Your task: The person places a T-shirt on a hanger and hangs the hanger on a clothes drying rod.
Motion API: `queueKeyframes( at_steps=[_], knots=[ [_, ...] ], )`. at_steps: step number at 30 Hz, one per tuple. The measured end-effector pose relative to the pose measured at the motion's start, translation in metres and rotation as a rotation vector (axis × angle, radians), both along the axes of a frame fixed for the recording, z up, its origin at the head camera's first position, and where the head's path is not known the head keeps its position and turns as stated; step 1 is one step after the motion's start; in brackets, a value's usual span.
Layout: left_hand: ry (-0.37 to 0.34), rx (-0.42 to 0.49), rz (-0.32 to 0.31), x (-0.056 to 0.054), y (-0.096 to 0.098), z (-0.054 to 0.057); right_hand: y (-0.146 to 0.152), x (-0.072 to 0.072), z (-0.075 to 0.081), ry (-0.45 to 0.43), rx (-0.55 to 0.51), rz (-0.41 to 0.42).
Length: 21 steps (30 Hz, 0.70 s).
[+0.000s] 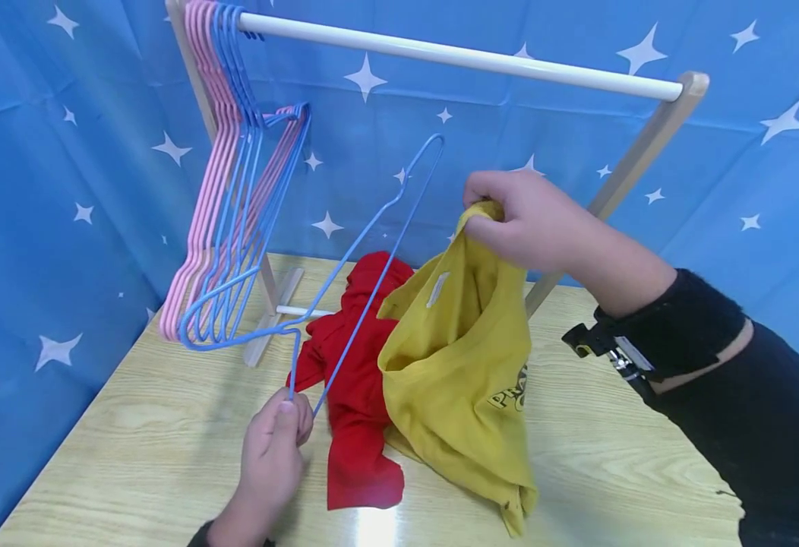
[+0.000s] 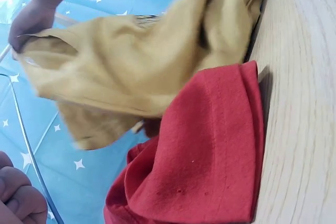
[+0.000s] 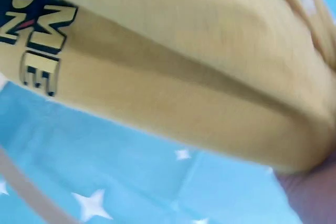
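Note:
In the head view, my left hand (image 1: pixel 273 448) grips a blue wire hanger (image 1: pixel 235 340), which slants up and to the right in front of the rack. My right hand (image 1: pixel 525 216) pinches a yellow printed T-shirt (image 1: pixel 464 372) by its upper edge, with a white label showing inside the opening. Its lower end hangs down to the table. Underneath and to its left lies a crumpled red garment (image 1: pixel 365 395). The left wrist view shows the yellow shirt (image 2: pixel 136 66) stretched out behind the red cloth (image 2: pixel 205 150). Dark lettering on the shirt (image 3: pixel 184 51) fills part of the right wrist view.
A garment rack with a white rail (image 1: pixel 454 55) and wooden posts (image 1: pixel 652 144) stands on the wooden table (image 1: pixel 133 448). Several pink and blue hangers (image 1: pixel 201 205) hang at its left end. A blue curtain (image 1: pixel 748 190) with white stars is behind.

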<state>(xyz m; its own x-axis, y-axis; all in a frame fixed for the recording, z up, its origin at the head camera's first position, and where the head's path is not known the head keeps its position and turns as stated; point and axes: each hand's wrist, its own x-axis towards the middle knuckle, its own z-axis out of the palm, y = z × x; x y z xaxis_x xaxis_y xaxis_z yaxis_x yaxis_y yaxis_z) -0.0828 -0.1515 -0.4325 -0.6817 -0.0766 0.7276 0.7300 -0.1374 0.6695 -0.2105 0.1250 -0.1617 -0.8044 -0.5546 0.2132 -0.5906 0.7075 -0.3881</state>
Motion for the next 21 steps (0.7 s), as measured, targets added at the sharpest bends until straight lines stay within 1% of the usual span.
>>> queueKeyframes(
  at_steps=[3, 5, 8, 10, 15, 18, 21],
  knots=[
    [-0.011, -0.027, 0.024, 0.001, -0.003, 0.0, 0.007, -0.006, -0.009, -0.024, 0.0, 0.066],
    [-0.017, -0.041, 0.034, 0.001, -0.004, 0.0, 0.011, -0.009, -0.011, -0.033, -0.002, 0.061],
    [-0.024, -0.054, 0.032, 0.002, -0.006, 0.001, 0.015, -0.012, -0.012, -0.037, -0.013, 0.007],
    [-0.024, -0.054, 0.005, 0.003, -0.005, 0.001, 0.017, -0.015, -0.01, -0.037, -0.019, -0.049],
    [-0.007, -0.06, -0.058, 0.004, -0.002, 0.002, 0.023, -0.021, -0.001, -0.044, 0.008, -0.18],
    [-0.005, -0.067, -0.074, 0.005, 0.001, 0.002, 0.027, -0.026, 0.003, -0.049, 0.003, -0.222],
    [-0.021, -0.094, -0.079, 0.006, 0.003, 0.002, 0.031, -0.03, 0.005, -0.061, -0.045, -0.245]
  ],
)
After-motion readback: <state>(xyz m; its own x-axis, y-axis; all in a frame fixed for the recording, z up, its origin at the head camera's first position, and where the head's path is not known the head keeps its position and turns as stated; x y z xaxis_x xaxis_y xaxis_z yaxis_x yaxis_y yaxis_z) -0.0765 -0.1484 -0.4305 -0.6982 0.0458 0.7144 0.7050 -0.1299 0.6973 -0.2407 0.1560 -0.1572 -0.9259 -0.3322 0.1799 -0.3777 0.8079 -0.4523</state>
